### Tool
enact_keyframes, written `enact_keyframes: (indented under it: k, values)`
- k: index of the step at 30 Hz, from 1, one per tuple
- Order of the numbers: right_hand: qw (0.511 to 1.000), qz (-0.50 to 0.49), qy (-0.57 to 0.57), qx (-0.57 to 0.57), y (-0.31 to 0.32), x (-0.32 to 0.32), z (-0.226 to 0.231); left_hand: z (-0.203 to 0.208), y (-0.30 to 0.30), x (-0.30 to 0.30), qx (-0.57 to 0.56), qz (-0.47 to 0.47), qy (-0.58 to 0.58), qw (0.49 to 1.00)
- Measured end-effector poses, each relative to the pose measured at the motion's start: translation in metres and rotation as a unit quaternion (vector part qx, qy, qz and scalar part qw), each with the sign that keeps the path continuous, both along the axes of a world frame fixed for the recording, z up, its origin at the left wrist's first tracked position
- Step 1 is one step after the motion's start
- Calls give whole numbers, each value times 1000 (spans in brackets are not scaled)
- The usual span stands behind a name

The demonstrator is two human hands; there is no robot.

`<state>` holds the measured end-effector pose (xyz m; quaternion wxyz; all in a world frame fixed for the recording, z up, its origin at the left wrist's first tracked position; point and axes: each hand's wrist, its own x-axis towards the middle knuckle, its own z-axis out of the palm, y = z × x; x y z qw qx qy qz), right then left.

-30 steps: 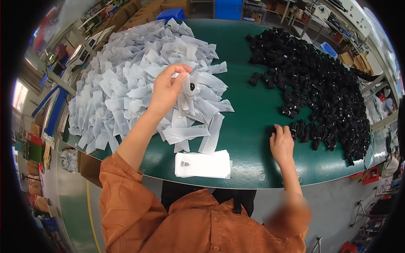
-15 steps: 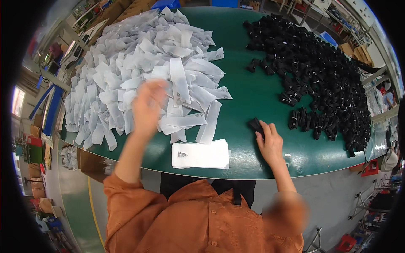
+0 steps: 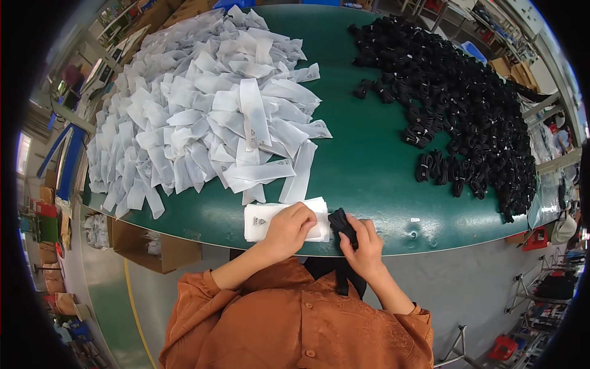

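Note:
A stack of flat white translucent bags (image 3: pixel 255 216) lies at the table's near edge in front of me. My left hand (image 3: pixel 286 230) rests over the stack, its fingers pinched together at the right end of the top bag. In my right hand (image 3: pixel 365 247) is a bundled black cable (image 3: pixel 340 224), gripped between thumb and fingers. One end of the bundle points toward the bags' right end, close beside my left fingertips. My left hand covers the middle of the stack.
A large heap of filled white bags (image 3: pixel 184 111) covers the left of the green table (image 3: pixel 344 154). Many black cable bundles (image 3: pixel 467 117) are piled on the right. Below the table's left edge stands an open cardboard box (image 3: pixel 166 255).
My left hand has come from the white heap down to the bag stack and pinched. My right hand has brought the black cable leftward and nearer, to the stack's right end.

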<state>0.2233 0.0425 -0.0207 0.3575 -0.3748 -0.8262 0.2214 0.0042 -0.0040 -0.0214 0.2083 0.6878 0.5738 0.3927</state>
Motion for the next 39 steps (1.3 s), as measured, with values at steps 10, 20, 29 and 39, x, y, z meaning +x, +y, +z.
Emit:
enact_keyframes:
  k: [10, 20, 29, 39]
  values:
    - [981, 179, -55, -46, 10, 8, 17, 8, -1, -1, -49, -49, -118, 991]
    - [976, 167, 119, -74, 8, -2, 21, 36, 13, -2, 29, -99, -62, 993]
    - [963, -251, -1, 93, 104, 36, 34, 85, 60, -99, 34, 121, -435, 892]
    - [960, -269, -61, 51, 136, 71, -19, 24, 2, -8, 12, -52, 6, 999]
